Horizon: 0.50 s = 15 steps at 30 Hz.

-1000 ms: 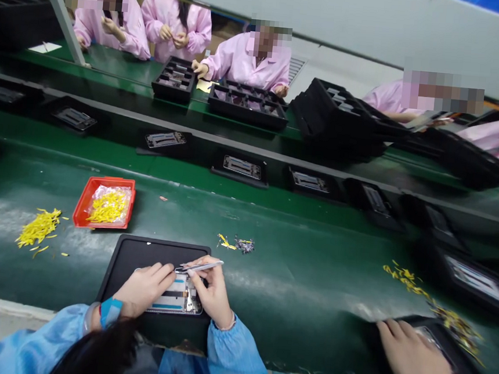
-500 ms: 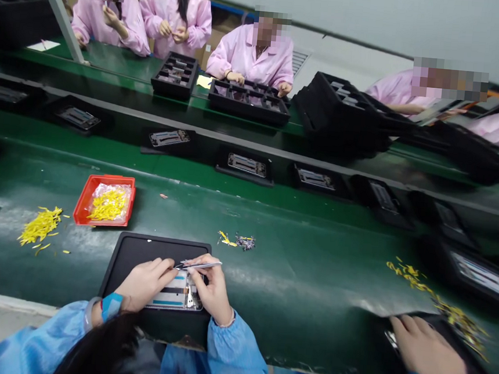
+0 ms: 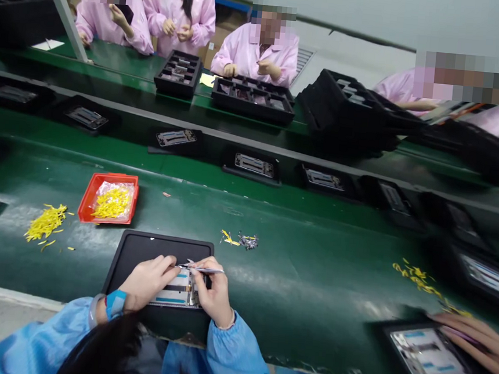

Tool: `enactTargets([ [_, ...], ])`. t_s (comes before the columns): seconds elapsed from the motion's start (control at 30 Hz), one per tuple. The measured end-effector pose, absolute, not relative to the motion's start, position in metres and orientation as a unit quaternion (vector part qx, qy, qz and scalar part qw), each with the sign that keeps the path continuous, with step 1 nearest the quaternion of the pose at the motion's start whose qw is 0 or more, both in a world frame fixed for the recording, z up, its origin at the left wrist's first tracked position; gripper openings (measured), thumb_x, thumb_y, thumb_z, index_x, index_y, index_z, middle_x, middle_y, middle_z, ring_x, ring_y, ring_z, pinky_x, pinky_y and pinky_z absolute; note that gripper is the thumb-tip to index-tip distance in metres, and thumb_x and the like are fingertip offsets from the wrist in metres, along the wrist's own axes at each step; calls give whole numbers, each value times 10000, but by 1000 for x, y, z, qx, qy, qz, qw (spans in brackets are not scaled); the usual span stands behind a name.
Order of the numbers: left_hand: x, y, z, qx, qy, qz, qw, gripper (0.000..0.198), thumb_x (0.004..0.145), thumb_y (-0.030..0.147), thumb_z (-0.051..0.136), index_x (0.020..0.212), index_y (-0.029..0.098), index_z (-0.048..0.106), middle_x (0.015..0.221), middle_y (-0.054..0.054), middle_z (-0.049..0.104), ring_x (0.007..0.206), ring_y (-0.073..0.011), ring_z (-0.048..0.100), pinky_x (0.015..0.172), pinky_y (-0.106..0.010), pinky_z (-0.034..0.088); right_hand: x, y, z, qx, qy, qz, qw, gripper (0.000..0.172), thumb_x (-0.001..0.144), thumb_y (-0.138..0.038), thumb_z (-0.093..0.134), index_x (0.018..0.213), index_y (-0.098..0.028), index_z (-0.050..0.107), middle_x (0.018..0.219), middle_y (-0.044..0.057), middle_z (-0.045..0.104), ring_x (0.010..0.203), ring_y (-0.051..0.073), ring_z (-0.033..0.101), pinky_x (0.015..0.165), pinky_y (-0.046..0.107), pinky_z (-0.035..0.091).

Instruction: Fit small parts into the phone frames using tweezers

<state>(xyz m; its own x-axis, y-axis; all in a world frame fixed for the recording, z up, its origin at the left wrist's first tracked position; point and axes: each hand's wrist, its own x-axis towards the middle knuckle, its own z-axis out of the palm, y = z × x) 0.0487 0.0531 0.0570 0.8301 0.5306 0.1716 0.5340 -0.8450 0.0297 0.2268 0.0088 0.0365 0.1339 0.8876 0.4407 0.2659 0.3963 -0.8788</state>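
A black tray (image 3: 139, 253) lies on the green belt near the front edge, with a phone frame (image 3: 176, 293) in it that shows blue strips. My left hand (image 3: 147, 283) rests on the frame's left side, fingers curled and pinched at something small at the top. My right hand (image 3: 214, 291) is closed on silver tweezers (image 3: 201, 269), whose tip points left toward my left fingertips.
A red bin (image 3: 109, 198) of yellow bits stands behind the tray, and a loose yellow pile (image 3: 46, 223) lies to its left. Small scraps (image 3: 242, 240) lie to the right. A co-worker's hand (image 3: 476, 340) reaches over another tray (image 3: 427, 357). People in pink sit across the conveyor.
My hands stay on the frame; the tweezers have levelled out a little. The co-worker's hand at the right has lifted off their tray, which now shows its phone frame.
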Motion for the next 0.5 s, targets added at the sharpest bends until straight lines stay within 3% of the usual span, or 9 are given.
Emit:
enactTargets([
  [0.37, 48, 50, 53, -952, -295, -78, -19, 257, 893, 55, 404, 1019, 190, 582, 934, -45, 604, 762, -137, 585, 613, -203, 496, 228, 9, 35, -474, -629, 230, 572, 139, 863, -92, 511, 898, -225, 526, 759, 28, 592, 687, 169, 604, 605, 301, 520],
  [0.5, 48, 51, 53, -951, -296, -86, -13, 252, 906, 73, 383, 1003, 193, 582, 939, -43, 597, 760, -130, 577, 609, -193, 490, 228, 11, 39, -465, -671, 227, 531, 172, 873, -82, 499, 945, -236, 525, 779, 32, 597, 690, 167, 599, 597, 288, 502],
])
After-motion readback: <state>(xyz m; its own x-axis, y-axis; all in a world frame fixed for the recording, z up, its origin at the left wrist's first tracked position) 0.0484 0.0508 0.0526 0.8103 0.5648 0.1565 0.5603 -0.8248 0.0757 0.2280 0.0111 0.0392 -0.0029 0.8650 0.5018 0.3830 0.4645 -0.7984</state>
